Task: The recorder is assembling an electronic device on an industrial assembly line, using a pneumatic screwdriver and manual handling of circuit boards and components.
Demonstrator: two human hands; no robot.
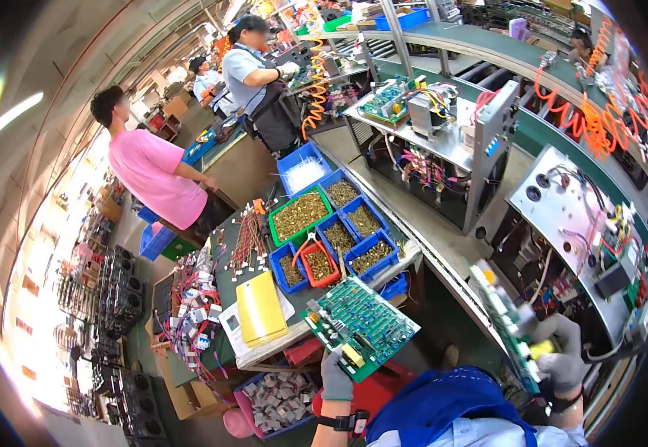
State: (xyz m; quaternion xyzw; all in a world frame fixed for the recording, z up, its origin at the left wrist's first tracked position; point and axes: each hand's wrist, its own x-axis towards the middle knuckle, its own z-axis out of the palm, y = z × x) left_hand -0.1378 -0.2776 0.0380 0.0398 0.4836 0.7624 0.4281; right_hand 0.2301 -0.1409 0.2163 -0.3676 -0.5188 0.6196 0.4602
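My left hand (pixel 336 381), in a grey glove, is closed on the near edge of a green circuit board (pixel 369 319). That board is tilted, its component side facing up, just beyond the bench's front edge. On the right, my gloved right hand (pixel 562 356) grips a second circuit board (pixel 504 328), seen nearly edge-on and smeared by motion. The second board is beside a metal chassis (pixel 577 231) fitted with wires and a board. Past the left-hand board, a red bin (pixel 319 262) of small brass-coloured hardware sits on the bench.
Blue bins (pixel 372 254) and a green bin (pixel 300 214) of small metal parts crowd the bench. A yellow folder (pixel 261 307) lies beside bundled wire harnesses (pixel 194 313). Another chassis (pixel 428 123) stands farther back. A person in pink (pixel 153 175) stands at left; orange coiled hoses (pixel 599 123) hang at right.
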